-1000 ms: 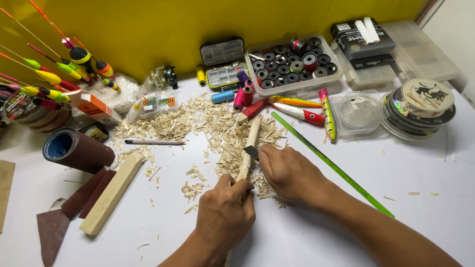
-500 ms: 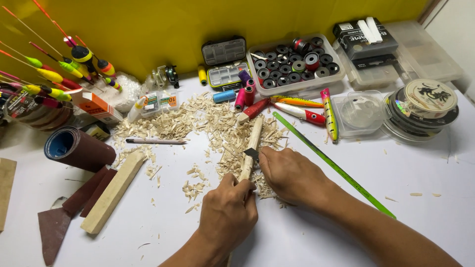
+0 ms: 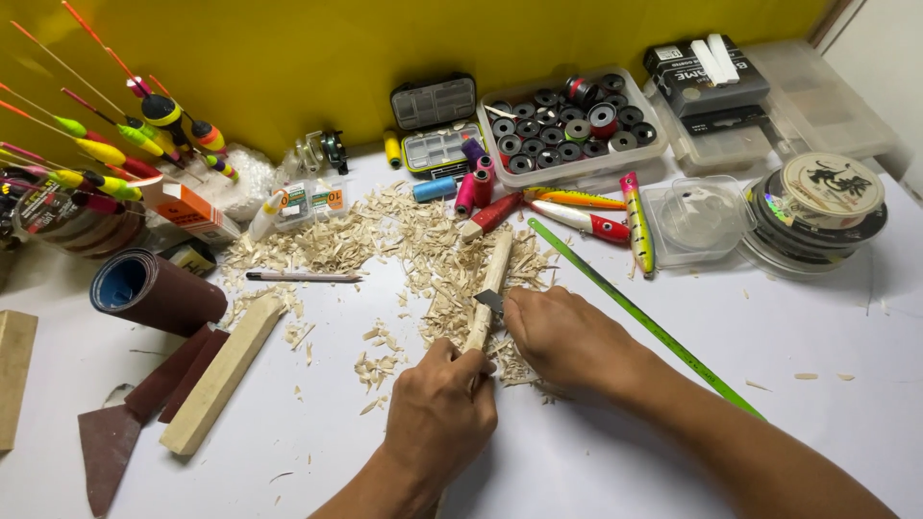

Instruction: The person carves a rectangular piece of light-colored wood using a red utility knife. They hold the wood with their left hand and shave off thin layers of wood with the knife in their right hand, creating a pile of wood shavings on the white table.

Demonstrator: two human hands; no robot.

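Gripping tight, the left hand (image 3: 440,408) wraps around the near end of a thin wooden stick (image 3: 490,288) and holds it on the white table (image 3: 817,384). Far off to the left lie a roll of sandpaper (image 3: 154,290) and an uncut wood block (image 3: 223,373), which looks untouched. Just right of the left hand, the right hand (image 3: 562,336) pinches a small blade (image 3: 488,303) against the middle of the stick. A big heap of wood shavings (image 3: 423,250) lies around the stick, so much carving looks done. Its far end still looks square, so I think more shaping is left. Right of the stick lie a green ruler (image 3: 644,322) and finished painted fishing lures (image 3: 615,213).
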